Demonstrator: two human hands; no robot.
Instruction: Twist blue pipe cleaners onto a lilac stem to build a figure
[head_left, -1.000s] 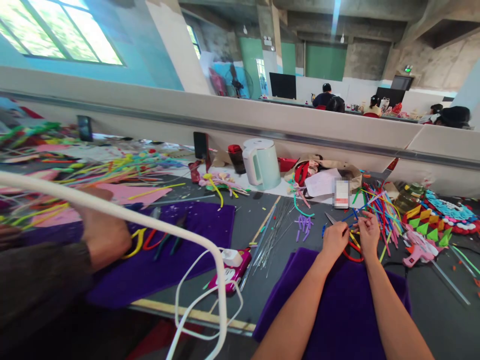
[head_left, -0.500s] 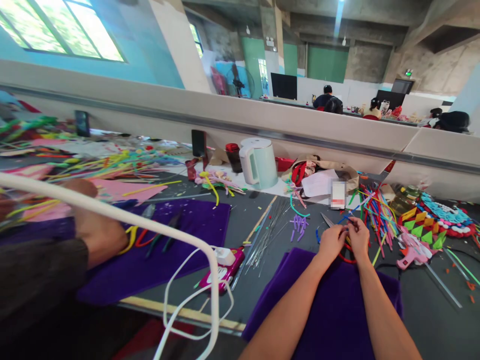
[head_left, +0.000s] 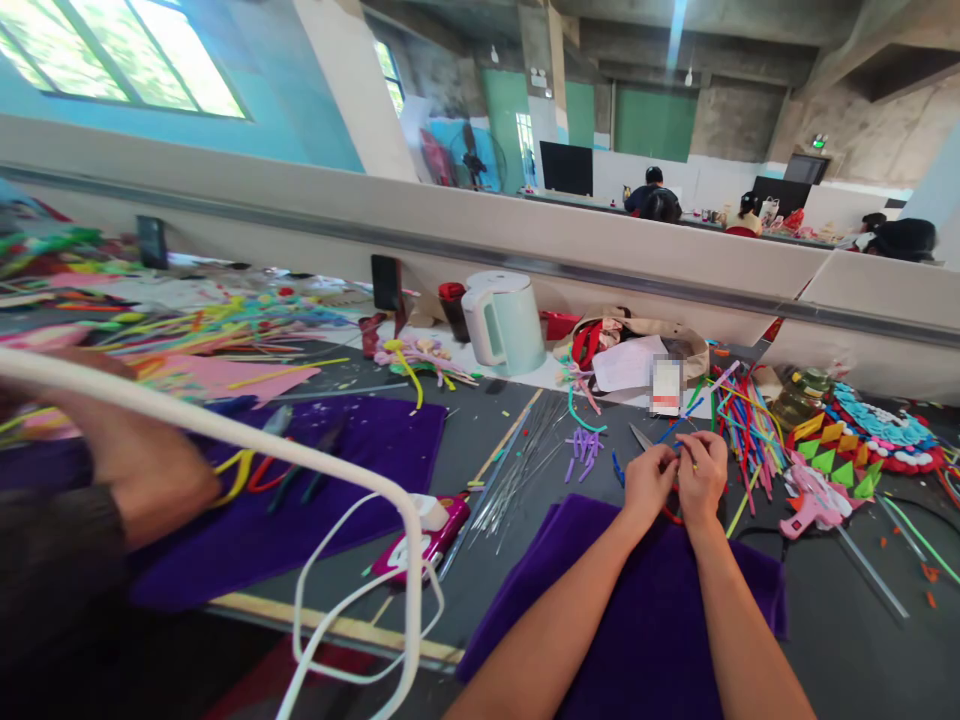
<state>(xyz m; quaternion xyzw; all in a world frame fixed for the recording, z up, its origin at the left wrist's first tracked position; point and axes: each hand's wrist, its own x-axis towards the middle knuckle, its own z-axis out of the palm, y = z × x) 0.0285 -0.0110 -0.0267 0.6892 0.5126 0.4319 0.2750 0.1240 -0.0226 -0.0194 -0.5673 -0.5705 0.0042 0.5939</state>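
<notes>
- The left hand (head_left: 649,482) and right hand (head_left: 703,474) meet over the near part of the surface (head_left: 862,665), fingertips pinched close together. They appear to grip a blue pipe cleaner (head_left: 668,433) between them, though the fingers hide most of it. A loose pinch could let it spring or twist out of line; bending one spot too hard could kink its core.
- Scissors (head_left: 640,437) lie right by the hands, the blade showing on the left and a bit of red handle below. A knuckle dropping without a look could meet the edge.
- The folded purple cloth (head_left: 652,630) sits under the forearms; should a sleeveless arm drag it, whatever touches its far edge could shift too.
- Short purple pieces (head_left: 587,443) lie loose to the left, easily scattered by a sweeping wrist.
- To the right, the bundle of coloured pipe cleaners (head_left: 750,430) is fanned out; pulling one could tangle or spill others.
- Beyond that rests a pink glue gun (head_left: 815,500). I can't tell whether it's hot; if it is, a careless reach rightward could burn.
- Thin metal wires (head_left: 517,470) lie farther left, their ends able to prick.
</notes>
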